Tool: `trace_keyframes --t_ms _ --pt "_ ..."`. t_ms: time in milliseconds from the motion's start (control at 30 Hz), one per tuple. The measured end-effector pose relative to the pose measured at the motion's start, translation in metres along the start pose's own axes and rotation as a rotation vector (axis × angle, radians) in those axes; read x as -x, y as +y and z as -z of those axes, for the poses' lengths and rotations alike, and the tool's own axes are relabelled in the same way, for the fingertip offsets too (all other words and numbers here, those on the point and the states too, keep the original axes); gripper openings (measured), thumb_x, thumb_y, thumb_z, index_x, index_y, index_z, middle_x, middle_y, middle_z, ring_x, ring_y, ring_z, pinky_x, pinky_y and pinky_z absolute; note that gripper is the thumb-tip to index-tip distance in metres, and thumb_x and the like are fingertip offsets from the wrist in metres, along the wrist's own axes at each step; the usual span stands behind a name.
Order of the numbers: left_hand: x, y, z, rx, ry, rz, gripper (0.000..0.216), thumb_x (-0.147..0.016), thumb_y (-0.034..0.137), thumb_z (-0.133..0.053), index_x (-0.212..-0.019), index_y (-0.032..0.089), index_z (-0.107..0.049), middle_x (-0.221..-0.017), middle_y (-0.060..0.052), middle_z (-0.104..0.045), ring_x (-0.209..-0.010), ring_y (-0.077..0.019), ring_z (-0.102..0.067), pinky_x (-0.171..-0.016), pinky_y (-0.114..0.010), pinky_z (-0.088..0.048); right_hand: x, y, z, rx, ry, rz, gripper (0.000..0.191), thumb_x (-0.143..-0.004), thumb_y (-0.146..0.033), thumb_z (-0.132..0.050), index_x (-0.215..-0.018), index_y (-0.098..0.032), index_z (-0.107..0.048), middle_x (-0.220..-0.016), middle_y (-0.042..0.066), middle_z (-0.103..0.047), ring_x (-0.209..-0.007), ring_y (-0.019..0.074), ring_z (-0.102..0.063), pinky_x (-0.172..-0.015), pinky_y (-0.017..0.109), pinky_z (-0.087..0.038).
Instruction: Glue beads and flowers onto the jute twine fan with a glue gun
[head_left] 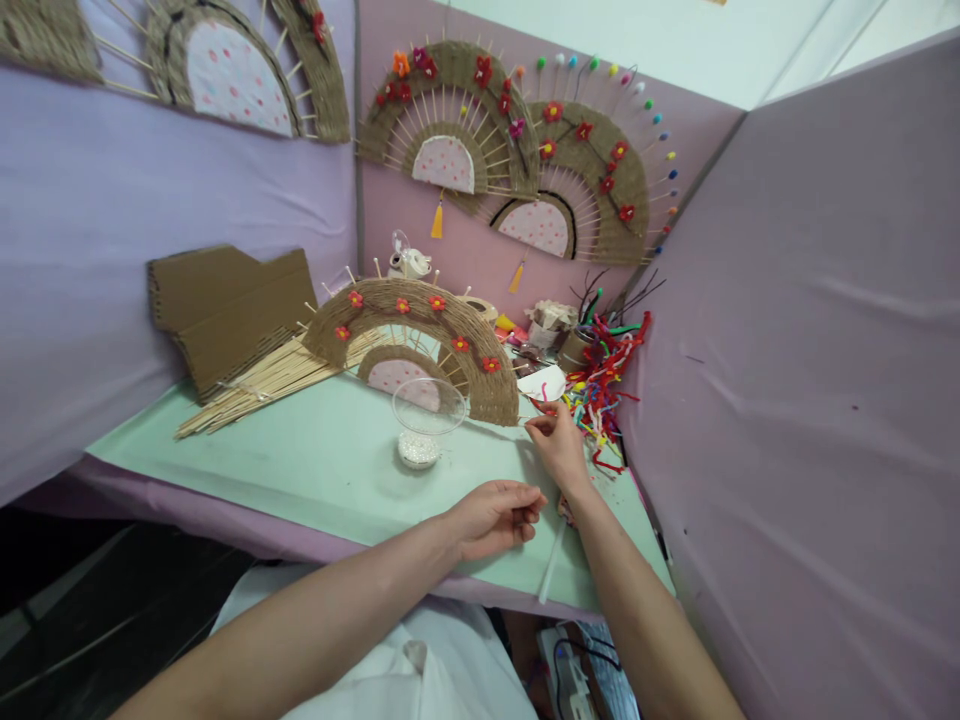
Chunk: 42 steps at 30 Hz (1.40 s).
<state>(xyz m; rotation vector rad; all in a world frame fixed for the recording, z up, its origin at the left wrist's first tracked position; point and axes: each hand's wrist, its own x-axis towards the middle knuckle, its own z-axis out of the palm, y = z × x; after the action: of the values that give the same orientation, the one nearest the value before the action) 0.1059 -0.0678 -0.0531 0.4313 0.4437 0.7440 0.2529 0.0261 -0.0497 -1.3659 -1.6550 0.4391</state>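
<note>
A twine-woven fan (491, 390) with small red flowers and a pink spotted centre stands on the table, thin sticks poking out of its curved edge. At its lower right end, my right hand (559, 440) pinches the tip of a thin stick (523, 420). Nearer to me, my left hand (499, 520) hovers with its fingers curled and pressed together; whatever may be between them is hidden. A clear round lid or dish (429, 405) stands in front of the fan, above a small tub of white beads (418, 450). A translucent white stick (553, 565) lies by my right forearm.
Folded cardboard (232, 300) and a bundle of thin wooden sticks (255, 390) lie at the left. Tangled colourful pipe cleaners (607, 370) crowd the right side. Finished fans (450, 80) hang on the back cloth. A grey-purple partition (795, 350) borders the right.
</note>
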Motion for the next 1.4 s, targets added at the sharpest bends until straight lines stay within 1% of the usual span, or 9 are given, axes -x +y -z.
trace_keyframes --t_ms 433,600,900,1400 --pt "0.0005 -0.0006 0.0011 -0.004 -0.007 -0.008 0.022 -0.064 0.024 -0.080 -0.069 0.008 -0.065 -0.068 -0.002 -0.057 -0.060 -0.0065 -0.048 -0.057 -0.020 -0.036 0.0015 0.0020 0.0036 0.006 -0.002 -0.007 0.030 -0.072 -0.026 -0.058 -0.100 -0.022 -0.046 -0.083 0.006 -0.071 -0.076 0.0229 -0.068 -0.071 0.038 -0.052" --pt "0.0012 0.0003 -0.0007 -0.006 -0.010 -0.012 0.023 -0.062 0.024 -0.082 -0.069 0.009 -0.065 -0.068 -0.002 -0.057 -0.060 -0.0064 -0.048 -0.057 -0.020 -0.036 0.0010 0.0002 0.0037 0.010 0.004 -0.001 0.028 -0.073 -0.026 -0.056 -0.099 -0.023 -0.046 -0.080 0.005 -0.071 -0.076 0.0225 -0.068 -0.072 0.037 -0.051" --pt "0.0004 -0.0004 0.0006 -0.008 -0.006 -0.010 0.023 -0.061 0.025 -0.082 -0.068 0.009 -0.066 -0.068 -0.002 -0.057 -0.060 -0.0064 -0.048 -0.057 -0.019 -0.036 0.0005 -0.0005 0.0012 0.000 0.004 0.006 0.028 -0.072 -0.026 -0.056 -0.098 -0.022 -0.045 -0.076 0.004 -0.070 -0.072 0.0225 -0.067 -0.069 0.036 -0.051" --pt "0.0005 -0.0007 0.0012 -0.010 -0.011 -0.009 0.023 -0.062 0.025 -0.082 -0.069 0.009 -0.066 -0.067 -0.002 -0.056 -0.061 -0.0065 -0.049 -0.057 -0.020 -0.037 0.0007 0.0026 -0.0009 -0.015 0.019 0.010 0.030 -0.071 -0.026 -0.058 -0.099 -0.022 -0.046 -0.076 0.003 -0.070 -0.071 0.0221 -0.067 -0.068 0.035 -0.050"
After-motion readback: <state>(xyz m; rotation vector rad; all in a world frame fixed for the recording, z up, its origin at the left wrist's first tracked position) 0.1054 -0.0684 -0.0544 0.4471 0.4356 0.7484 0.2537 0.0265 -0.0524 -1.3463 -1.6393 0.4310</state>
